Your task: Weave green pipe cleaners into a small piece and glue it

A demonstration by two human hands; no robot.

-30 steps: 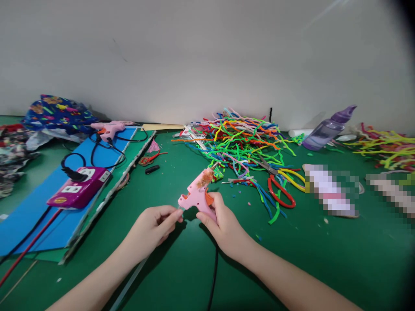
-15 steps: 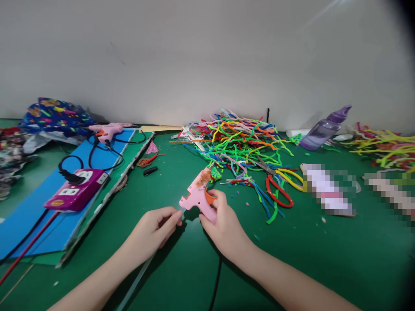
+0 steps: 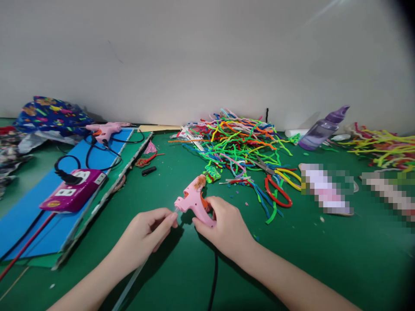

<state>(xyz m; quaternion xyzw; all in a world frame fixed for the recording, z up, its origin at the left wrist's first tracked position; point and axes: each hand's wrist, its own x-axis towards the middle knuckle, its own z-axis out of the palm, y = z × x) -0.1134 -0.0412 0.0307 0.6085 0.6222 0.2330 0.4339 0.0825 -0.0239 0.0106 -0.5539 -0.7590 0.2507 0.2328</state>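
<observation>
**Pink glue gun held above green table**

The pink glue gun [image 3: 194, 199] is gripped by its handle in the right hand [image 3: 228, 226], near the table's middle. A clear glue stick [image 3: 131, 285] is pinched in the left hand [image 3: 151, 231] at the gun's rear. The scissors [image 3: 275, 183] and the pile of pipe cleaners [image 3: 236, 138] are seen beyond, on the green table [image 3: 181, 276].

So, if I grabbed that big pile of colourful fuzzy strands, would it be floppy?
The heap of thin, multicoloured fuzzy strands would probably bend yet keep some shape, since many show kinks. It's likely light, being loose and thin. Crossing strands might drag others along.
</observation>
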